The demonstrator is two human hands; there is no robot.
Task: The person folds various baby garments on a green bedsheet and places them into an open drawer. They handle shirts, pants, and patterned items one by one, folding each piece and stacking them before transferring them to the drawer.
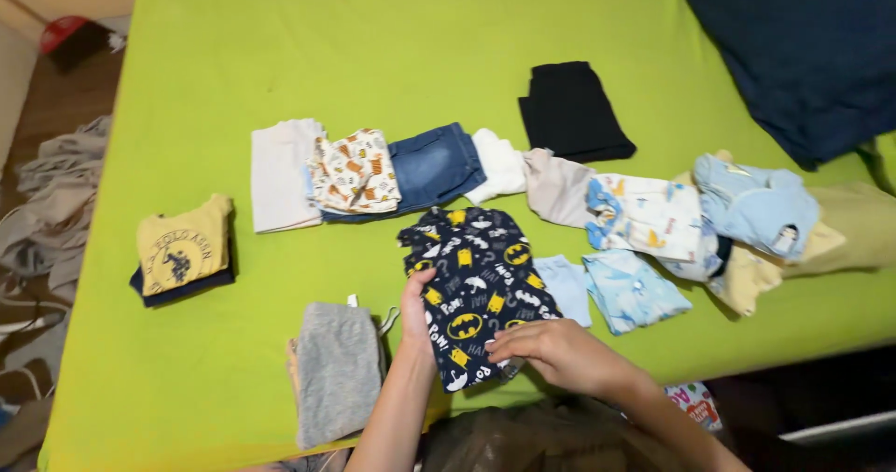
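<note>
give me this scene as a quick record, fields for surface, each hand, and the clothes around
surface: lime green sheet
left hand: grips left edge of the dark navy printed garment
right hand: rests on that garment's near right corner
left of hands: folded grey garment
far left: yellow shirt
row behind: denim piece, black folded garment
right: pile of light blue clothes

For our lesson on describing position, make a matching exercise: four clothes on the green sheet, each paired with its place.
Things:
1. navy printed garment
2. black garment
3. yellow shirt
4. grey trousers

Places:
A. far left, alone
B. under both hands
C. farthest back, alone
D. near edge, left of the left hand

Pairs: 1-B, 2-C, 3-A, 4-D
</note>
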